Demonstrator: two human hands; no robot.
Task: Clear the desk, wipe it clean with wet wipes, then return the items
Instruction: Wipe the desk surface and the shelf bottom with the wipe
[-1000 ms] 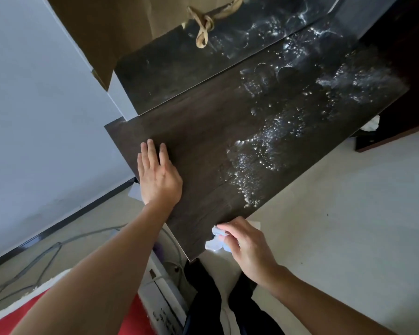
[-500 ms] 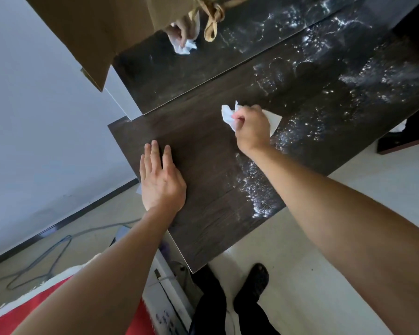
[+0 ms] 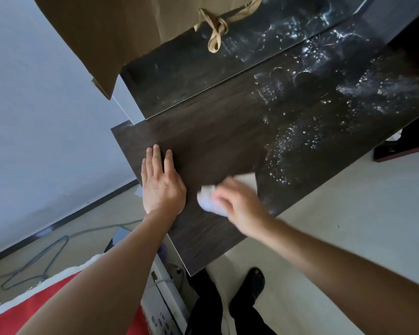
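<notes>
Left hand (image 3: pixel 162 187): flat, fingers straight, pressed on the surface (image 3: pixel 215 131) at 9 o'clock, likely as a brace. Right hand (image 3: pixel 240 209): clutches a bunched wet wipe (image 3: pixel 209 200) for scrubbing. Droplets (image 3: pixel 300 141) lie toward 2 o'clock.

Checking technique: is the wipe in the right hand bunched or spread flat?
Mostly bunched: the wipe shows as a blurred white wad gripped by the right hand, one flap sticking out.

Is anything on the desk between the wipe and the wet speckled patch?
Nothing visible. Only bare desk lies between the wet wipe in the right hand and the droplets; the left hand rests aside.
</notes>
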